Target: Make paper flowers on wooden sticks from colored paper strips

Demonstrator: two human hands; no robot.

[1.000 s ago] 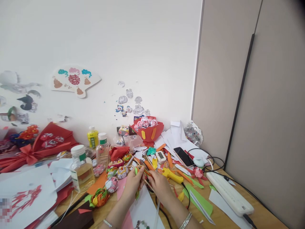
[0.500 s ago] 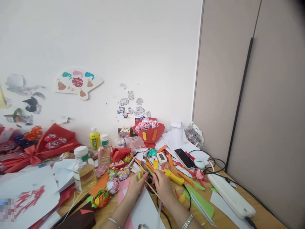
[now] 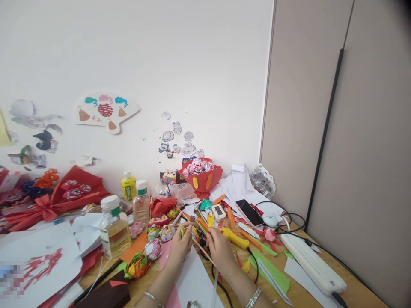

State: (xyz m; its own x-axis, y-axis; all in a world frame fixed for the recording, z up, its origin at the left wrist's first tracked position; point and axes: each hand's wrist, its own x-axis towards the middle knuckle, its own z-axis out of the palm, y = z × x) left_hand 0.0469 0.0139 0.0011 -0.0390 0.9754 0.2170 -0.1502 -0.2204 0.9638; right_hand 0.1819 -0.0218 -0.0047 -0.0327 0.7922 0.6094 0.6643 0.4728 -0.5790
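Observation:
My left hand (image 3: 180, 248) is closed around a small paper flower of green, yellow and orange (image 3: 183, 231) at the table's middle. My right hand (image 3: 220, 250) pinches a thin wooden stick (image 3: 203, 249) that runs from the flower down towards me. Both hands sit close together, just in front of a pile of coloured paper strips (image 3: 205, 222). A yellow glue gun (image 3: 235, 238) lies just right of my right hand. Several finished paper flowers (image 3: 154, 248) lie to the left of my left hand.
A wooden table (image 3: 295, 291) is crowded: bottles of clear liquid (image 3: 114, 229), a red bouquet (image 3: 201, 177), a black phone (image 3: 248, 211), a white power strip (image 3: 313, 263) with cables, green paper pieces (image 3: 269, 267), white sheets (image 3: 41, 256). A white wall with paper cut-outs stands behind.
Both hands stayed together at the table's middle; the stick now points down towards me between them. The view shifted slightly to the left.

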